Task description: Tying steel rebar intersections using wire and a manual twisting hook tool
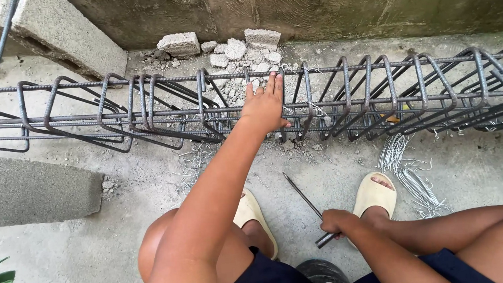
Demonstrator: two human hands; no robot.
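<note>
left hand reaches forward, fingers extended and flat, palm resting on the top bars of the rebar cage; it clasps nothing, though the thumb may hook under a bar (view too poor to confirm). the cage lies lengthwise on the concrete floor, running across the whole view, parallel to the wall, its bent stirrups leaning at uneven angles along the straight bars.

right hand is closed around the handle end of a thin metal rod tool, held low near the knees; the rod's tip points up and left toward the cage, clear of it.

both feet wear pale slide sandals, set on the floor just short of the cage. a bundle of cut tie wires lies beside the right sandal, with more loose wire under the cage near the left arm.

broken block rubble sits against the wall behind the cage. a concrete block leans at upper left; a concrete slab lies at left.
</note>
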